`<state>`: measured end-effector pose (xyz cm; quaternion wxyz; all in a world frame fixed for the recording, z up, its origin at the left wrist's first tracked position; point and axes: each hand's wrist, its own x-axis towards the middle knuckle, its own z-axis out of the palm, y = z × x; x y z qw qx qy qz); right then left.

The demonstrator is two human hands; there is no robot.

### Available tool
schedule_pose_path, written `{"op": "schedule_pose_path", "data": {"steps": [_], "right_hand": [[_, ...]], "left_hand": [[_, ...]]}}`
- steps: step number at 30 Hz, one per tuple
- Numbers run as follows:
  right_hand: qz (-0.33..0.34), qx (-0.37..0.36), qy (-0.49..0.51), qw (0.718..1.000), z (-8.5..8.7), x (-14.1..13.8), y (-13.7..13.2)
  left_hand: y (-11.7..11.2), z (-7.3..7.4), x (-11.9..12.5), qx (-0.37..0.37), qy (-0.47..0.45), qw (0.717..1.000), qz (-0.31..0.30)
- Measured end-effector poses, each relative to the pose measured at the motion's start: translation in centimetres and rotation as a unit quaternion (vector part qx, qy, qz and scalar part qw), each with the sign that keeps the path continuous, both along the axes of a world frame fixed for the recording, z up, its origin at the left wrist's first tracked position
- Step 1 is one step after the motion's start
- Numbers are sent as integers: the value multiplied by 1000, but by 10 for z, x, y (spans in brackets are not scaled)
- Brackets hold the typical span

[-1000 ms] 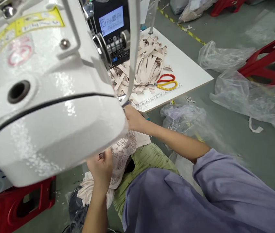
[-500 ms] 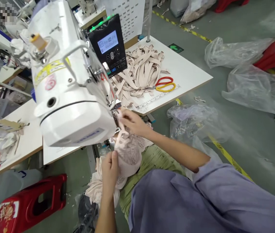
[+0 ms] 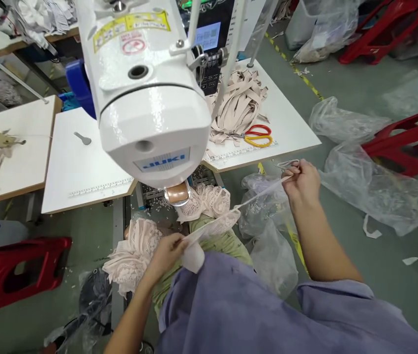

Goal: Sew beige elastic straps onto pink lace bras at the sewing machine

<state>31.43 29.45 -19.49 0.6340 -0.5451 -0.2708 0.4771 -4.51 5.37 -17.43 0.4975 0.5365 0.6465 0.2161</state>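
Observation:
A pale pink lace bra piece [image 3: 216, 223] is stretched across my lap. My left hand [image 3: 168, 250] pinches its edge near a smooth cup, which hangs just beside the fingers. Out to the right, my right hand [image 3: 303, 184] is closed on the thin strap [image 3: 260, 195], pulling it taut, with a loop of it showing above the fingers. The white sewing machine head [image 3: 153, 123] stands in front of my hands, apart from the fabric. More lace pieces [image 3: 133, 258] are bunched left of my left hand, and others [image 3: 207, 200] lie below the machine.
Beige fabric strips [image 3: 240, 105] are heaped on the white table [image 3: 293, 130], beside red-and-yellow scissors [image 3: 258, 136]. A grey spoon-shaped tool [image 3: 82, 138] lies on the left tabletop. Red stools [image 3: 20, 275] and clear plastic bags [image 3: 378, 182] sit on the floor.
My right hand has moved from beside the needle area out to the right, drawing the strap straight. The bra piece has come away from the machine, and the view has shifted.

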Motion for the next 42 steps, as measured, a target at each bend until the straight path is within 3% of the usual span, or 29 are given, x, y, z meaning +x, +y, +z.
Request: {"op": "schedule_pose_path", "data": {"steps": [3, 6, 8, 9, 12, 15, 17, 21, 24, 28, 33, 35, 40, 42], "right_hand": [[-5, 24, -27, 999, 8, -2, 17], [15, 40, -59, 997, 12, -30, 10], [82, 30, -88, 992, 14, -63, -13], [160, 19, -117, 980, 16, -81, -30], [380, 69, -235, 892, 22, -131, -83], [523, 123, -278, 796, 30, -159, -119], [555, 134, -277, 772, 35, -166, -128], [558, 146, -303, 759, 42, -167, -129], [569, 167, -343, 728, 47, -166, -129], [576, 200, -389, 691, 52, -166, -129], [589, 206, -345, 701, 61, -167, -121], [597, 172, -306, 721, 62, -168, -116], [580, 5, -185, 793, 55, -167, -104], [590, 2, -164, 791, 53, -165, -101]], "left_hand": [[-1, -5, -24, 20, 73, 991, 114], [8, -16, -31, 61, 183, 952, 239], [18, -22, -31, 90, 254, 919, 289], [23, -24, -31, 104, 281, 907, 297], [39, -21, -28, 140, 314, 902, 262], [46, -6, -23, 168, 284, 925, 189], [44, 10, -18, 196, 207, 949, 132], [33, 42, -6, 192, 61, 978, 55], [27, 55, 2, 164, 85, 983, 16], [23, 51, 7, 187, 143, 972, 18], [19, 44, 11, 277, 213, 937, 17], [21, 45, 9, 270, 188, 944, 18], [25, 54, -5, 216, 118, 969, 20], [23, 57, -9, 206, 136, 969, 2]]}}
